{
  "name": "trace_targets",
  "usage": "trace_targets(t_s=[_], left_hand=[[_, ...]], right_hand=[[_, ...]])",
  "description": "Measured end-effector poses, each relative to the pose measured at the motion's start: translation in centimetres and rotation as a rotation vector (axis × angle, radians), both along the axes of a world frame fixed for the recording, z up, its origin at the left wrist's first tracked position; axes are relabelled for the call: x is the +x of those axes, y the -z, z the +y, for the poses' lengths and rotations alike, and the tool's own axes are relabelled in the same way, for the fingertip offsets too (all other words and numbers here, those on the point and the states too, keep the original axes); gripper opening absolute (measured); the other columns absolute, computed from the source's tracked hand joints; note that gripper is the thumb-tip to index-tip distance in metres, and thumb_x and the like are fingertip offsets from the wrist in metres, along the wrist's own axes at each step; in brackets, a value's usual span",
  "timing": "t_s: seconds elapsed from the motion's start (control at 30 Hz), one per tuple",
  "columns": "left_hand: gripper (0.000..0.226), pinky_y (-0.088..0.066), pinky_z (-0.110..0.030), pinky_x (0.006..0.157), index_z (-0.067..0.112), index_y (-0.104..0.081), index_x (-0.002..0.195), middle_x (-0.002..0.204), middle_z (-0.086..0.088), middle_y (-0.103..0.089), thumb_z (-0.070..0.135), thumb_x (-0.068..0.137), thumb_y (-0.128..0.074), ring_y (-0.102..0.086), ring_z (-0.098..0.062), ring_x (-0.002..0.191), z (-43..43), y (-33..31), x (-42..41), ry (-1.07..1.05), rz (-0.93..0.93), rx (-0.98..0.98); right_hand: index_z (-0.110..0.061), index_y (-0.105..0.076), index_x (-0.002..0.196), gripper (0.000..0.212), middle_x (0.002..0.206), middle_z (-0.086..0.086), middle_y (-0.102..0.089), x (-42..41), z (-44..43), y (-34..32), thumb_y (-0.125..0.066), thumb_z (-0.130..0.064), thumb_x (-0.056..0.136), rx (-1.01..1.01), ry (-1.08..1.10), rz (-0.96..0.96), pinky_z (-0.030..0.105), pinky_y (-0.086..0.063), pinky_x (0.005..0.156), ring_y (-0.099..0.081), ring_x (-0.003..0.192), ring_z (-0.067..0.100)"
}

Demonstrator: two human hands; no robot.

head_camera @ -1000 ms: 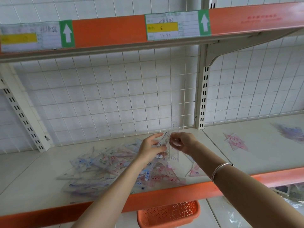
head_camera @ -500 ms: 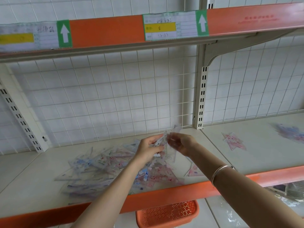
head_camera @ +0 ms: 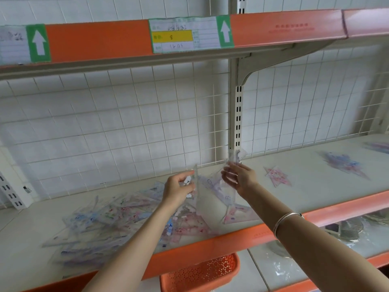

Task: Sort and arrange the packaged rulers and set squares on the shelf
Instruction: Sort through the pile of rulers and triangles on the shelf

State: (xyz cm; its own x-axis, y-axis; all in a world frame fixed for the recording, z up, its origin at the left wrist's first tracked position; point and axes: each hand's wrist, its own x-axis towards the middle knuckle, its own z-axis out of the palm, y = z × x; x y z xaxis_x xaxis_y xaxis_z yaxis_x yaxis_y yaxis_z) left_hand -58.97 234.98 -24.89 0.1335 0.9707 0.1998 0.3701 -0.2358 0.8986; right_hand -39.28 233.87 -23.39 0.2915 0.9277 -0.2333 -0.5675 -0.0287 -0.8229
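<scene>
A loose heap of packaged rulers and set squares (head_camera: pixel 117 226) in clear sleeves lies on the white shelf (head_camera: pixel 294 197), left of centre. Above its right end my left hand (head_camera: pixel 179 188) pinches one clear packaged ruler (head_camera: pixel 194 182) and holds it upright. My right hand (head_camera: pixel 239 175) grips another clear packaged piece (head_camera: pixel 235 159), raised a little higher and to the right. The two hands are apart. A pink set square pack (head_camera: pixel 240 213) lies under my right wrist.
Further right on the shelf lie a small pink pile (head_camera: pixel 277 175) and a purple pile (head_camera: pixel 345 163). A white wire grid (head_camera: pixel 126 133) backs the shelf, with an upright post (head_camera: pixel 237 114) behind my hands. An orange basket (head_camera: pixel 202 272) sits below the orange front edge.
My hands were together on one bundle of packs; now they have drawn apart, each with its own piece. The right hand has moved right and up. The view has shifted right.
</scene>
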Motion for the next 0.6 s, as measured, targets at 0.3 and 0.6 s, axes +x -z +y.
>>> trace_targets(t_s=[0.3,0.6], left_hand=[[0.042,-0.055,-0.023,0.077,0.026,-0.068,0.115,0.107,0.000,-0.069,0.004,0.080,-0.069,-0.067,-0.006,0.075,0.0,0.0,8.5,0.142,0.002,-0.004],[0.040,-0.056,-0.026,0.083,0.031,-0.068,0.110,0.109,0.004,-0.067,0.004,0.080,-0.070,-0.067,-0.014,0.091,1.1,-0.4,20.1,0.213,-0.004,-0.015]], right_hand=[[-0.010,-0.052,0.120,0.032,0.076,0.015,-0.063,6.8,-1.8,1.0,-0.056,0.003,0.091,0.038,0.159,-0.179,0.031,-0.057,0.061,-0.061,0.063,0.023],[-0.009,-0.052,0.115,0.031,0.075,0.014,-0.066,17.1,-2.3,0.7,-0.058,0.004,0.088,0.050,0.222,-0.322,0.030,-0.055,0.059,-0.057,0.057,0.024]])
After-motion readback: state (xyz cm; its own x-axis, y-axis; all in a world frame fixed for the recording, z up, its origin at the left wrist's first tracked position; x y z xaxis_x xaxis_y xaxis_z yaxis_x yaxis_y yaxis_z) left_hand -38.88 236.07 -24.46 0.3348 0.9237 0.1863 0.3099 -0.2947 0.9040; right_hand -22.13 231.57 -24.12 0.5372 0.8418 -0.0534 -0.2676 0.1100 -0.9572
